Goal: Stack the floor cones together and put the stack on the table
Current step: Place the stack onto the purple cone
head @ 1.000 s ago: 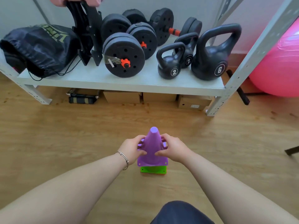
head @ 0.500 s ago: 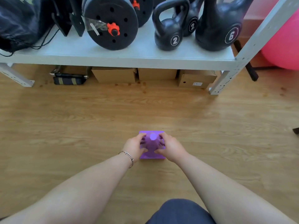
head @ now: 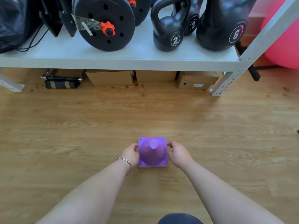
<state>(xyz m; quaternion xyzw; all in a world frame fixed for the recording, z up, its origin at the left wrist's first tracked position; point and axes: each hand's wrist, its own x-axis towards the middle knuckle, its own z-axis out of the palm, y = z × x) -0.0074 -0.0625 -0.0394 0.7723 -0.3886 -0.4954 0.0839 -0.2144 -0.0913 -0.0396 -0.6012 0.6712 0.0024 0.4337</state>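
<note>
To lift well, both hands should slide their fingertips under opposite edges of the square base and raise the stack level, so the nested cones stay together. The left hand [head: 130, 154] curls loosely, fingertips at the base's left edge; the right hand [head: 177, 152] is half-open just beside the right edge, gripping nothing. Between them on the wooden floor [head: 80, 126] sits the purple cone [head: 152, 152], seen from above, with a green sliver of 1 cone beneath.
</note>
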